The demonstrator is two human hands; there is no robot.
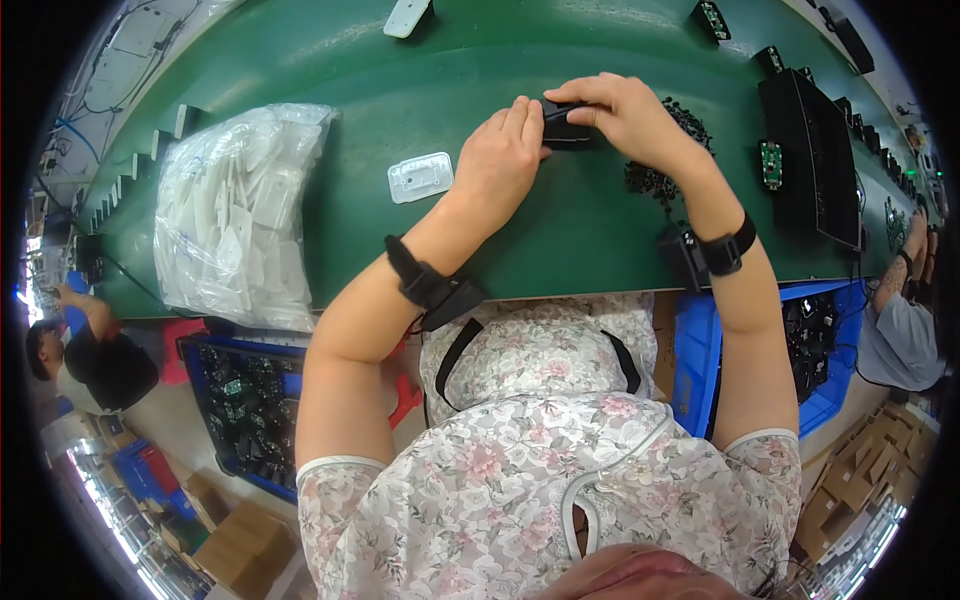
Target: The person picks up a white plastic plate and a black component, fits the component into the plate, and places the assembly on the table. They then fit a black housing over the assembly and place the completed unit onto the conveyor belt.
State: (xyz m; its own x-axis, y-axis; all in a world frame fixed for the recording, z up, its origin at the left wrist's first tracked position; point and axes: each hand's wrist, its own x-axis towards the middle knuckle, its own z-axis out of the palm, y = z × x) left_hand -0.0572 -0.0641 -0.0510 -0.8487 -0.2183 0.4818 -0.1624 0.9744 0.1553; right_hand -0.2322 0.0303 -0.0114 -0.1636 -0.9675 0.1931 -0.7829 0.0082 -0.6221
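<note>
left hand (497, 160): upper centre of frame, fingers closed against left end of small black part (563, 122)
right hand (630, 115): just right of it, pinching same part from above and the right
small black part: held between both hands, over green belt (380, 70)
clear plastic piece (420, 177): flat on belt, left of left hand
bag of white parts (240, 210): left of frame
pile of small black pieces (690, 125): under right wrist
black trays (815, 160): right of frame
</note>
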